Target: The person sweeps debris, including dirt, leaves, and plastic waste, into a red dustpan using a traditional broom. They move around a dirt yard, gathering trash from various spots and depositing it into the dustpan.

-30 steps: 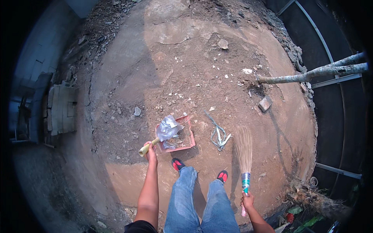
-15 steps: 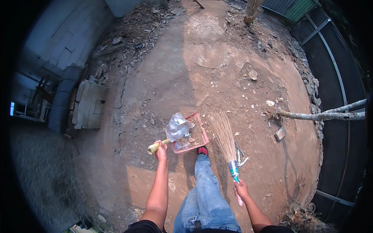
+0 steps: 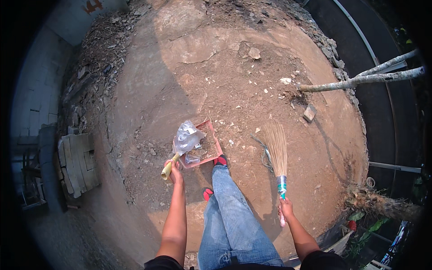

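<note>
My left hand (image 3: 177, 173) is closed round the pale yellow handle of a pink dustpan (image 3: 216, 143), held just in front of my feet. In the dustpan lie a crumpled clear plastic bag (image 3: 187, 136), a second bit of plastic and small debris. Gripped in my right hand (image 3: 285, 208) is a stick broom (image 3: 275, 146) with a green and silver binding and a pinkish handle end. Its bristles fan away from me over the dirt. Beside the bristles, on their left, a greyish strip (image 3: 265, 152) lies on the ground.
A forked tree trunk (image 3: 328, 85) rises from the ground at the right, near a broken block (image 3: 309, 113). Stones and pale chips are scattered ahead. Rubble (image 3: 96, 49) lines the left wall, by a wooden box (image 3: 80, 163). A dark fence (image 3: 360, 36) runs along the right.
My view has swung rightward, and both feet now show. The broom has swung to the right of the greyish strip. The dustpan stays in my left hand.
</note>
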The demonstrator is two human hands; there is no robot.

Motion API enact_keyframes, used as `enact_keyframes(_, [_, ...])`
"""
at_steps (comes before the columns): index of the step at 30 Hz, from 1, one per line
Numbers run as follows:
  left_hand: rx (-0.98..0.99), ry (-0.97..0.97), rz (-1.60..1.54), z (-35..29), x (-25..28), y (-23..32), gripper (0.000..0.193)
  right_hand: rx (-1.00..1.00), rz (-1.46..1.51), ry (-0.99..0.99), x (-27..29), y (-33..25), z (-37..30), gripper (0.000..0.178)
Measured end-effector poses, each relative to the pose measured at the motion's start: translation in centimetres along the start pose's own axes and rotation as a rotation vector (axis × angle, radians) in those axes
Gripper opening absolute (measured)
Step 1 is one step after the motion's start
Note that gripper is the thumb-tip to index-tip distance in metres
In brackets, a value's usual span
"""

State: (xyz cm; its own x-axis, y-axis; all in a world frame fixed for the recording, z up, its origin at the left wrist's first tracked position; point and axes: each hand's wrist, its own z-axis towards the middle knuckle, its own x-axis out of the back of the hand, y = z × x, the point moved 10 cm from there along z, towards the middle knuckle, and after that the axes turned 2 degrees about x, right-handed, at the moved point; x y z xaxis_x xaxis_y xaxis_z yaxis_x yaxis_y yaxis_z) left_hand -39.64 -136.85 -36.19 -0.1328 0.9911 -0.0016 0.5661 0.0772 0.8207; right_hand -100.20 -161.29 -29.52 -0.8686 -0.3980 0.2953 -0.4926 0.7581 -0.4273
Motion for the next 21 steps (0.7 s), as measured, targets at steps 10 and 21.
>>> enact_keyframes(10, [0.069,-0.197,0.135,-3.7,-10.8,-17.0,0.016,-0.196,0.155,0.279,7.7,14.5,3.3,0.022])
enact_keyframes(21, [-0.279,-0.425,0.343,-4.0,-17.8,-24.9,0.011,-0.307,0.454,0.018,-2.3,16.9,3.4,0.021])
